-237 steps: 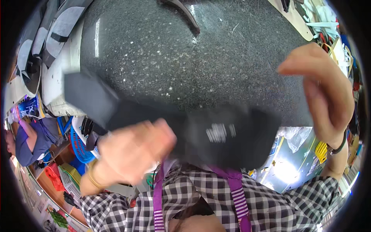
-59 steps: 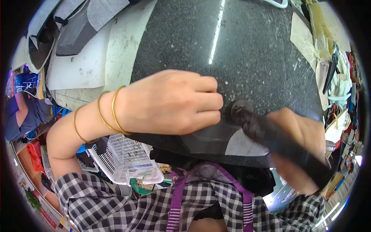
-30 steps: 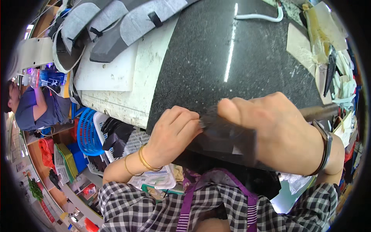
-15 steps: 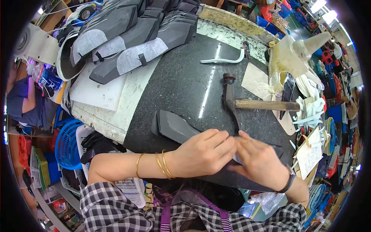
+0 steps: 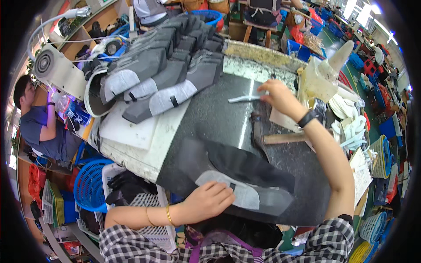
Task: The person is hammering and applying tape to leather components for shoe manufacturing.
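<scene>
1 dark, patched piece [image 5: 241,171] slants lengthwise toward lower right.

The left hand [image 5: 208,200] is palm down, fingers [image 5: 225,195] bent; beyond it and rightward, the right hand [image 5: 280,98] reaches out, right arm [image 5: 331,162] extended.

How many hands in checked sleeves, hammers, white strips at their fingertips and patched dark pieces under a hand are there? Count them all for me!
Hands: 2, left hand and right hand
Hammer: 1
White strip at the fingertips: 1
Patched dark piece: 1
Total: 5
</scene>
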Demonstrator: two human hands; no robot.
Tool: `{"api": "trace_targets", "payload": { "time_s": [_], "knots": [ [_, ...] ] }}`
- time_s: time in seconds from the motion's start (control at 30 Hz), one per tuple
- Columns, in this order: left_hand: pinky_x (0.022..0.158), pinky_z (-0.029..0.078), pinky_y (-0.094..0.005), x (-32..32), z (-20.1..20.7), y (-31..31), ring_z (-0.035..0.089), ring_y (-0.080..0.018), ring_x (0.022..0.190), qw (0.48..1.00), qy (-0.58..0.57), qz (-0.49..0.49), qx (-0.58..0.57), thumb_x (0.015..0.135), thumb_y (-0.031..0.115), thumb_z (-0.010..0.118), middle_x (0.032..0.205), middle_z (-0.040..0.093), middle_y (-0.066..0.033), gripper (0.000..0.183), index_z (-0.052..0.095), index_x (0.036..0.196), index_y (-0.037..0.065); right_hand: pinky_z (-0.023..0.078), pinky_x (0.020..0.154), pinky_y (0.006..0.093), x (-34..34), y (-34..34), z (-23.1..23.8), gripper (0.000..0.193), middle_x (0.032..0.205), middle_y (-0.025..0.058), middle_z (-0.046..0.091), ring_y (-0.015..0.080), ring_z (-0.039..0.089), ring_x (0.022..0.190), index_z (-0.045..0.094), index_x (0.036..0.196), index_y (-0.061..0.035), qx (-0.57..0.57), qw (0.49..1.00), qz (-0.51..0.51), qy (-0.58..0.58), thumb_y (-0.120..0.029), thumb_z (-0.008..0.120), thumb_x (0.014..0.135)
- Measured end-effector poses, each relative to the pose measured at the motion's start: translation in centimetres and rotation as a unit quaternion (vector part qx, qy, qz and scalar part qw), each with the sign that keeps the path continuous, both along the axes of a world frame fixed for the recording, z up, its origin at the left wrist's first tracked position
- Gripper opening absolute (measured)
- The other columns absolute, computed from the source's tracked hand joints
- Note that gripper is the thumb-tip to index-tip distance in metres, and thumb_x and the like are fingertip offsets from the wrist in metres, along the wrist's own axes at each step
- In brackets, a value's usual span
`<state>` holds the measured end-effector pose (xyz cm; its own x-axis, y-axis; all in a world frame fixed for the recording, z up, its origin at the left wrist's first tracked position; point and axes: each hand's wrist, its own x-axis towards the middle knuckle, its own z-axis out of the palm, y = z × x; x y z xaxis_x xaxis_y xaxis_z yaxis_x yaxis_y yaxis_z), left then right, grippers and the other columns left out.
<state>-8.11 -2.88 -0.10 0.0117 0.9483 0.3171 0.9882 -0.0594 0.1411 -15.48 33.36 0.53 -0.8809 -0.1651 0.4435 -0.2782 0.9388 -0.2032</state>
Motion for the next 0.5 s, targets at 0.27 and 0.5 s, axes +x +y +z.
{"api": "trace_targets", "payload": {
  "time_s": [0.27,0.5],
  "knots": [
    [0.061,0.052,-0.0316,-13.3,5.8,3.7,0.069,-0.0243,0.068,0.949,-0.198,0.213,0.117,0.092,0.014,0.059,0.081,0.070,-0.0122,0.017,0.070,0.096,0.002,0.051,0.063,0.0237,0.1,-9.6,4.5,0.013,0.080,0.0043,0.067,0.0107,0.064,0.069,0.069,0.090,0.0014,-0.470,0.868,-0.047,-0.156,-0.012,0.068,0.089],
    [0.064,0.052,-0.0251,-16.7,6.5,7.4,0.068,-0.0152,0.068,0.897,-0.365,0.202,0.146,0.087,0.016,0.071,0.079,0.072,-0.0102,0.019,0.072,0.094,-0.001,0.051,0.065,0.0210,-1.0,-12.2,4.9,0.016,0.080,0.0018,0.067,0.0065,0.062,0.072,0.069,0.097,0.0011,-0.557,0.823,0.024,-0.106,-0.014,0.066,0.092]
  ]
}}
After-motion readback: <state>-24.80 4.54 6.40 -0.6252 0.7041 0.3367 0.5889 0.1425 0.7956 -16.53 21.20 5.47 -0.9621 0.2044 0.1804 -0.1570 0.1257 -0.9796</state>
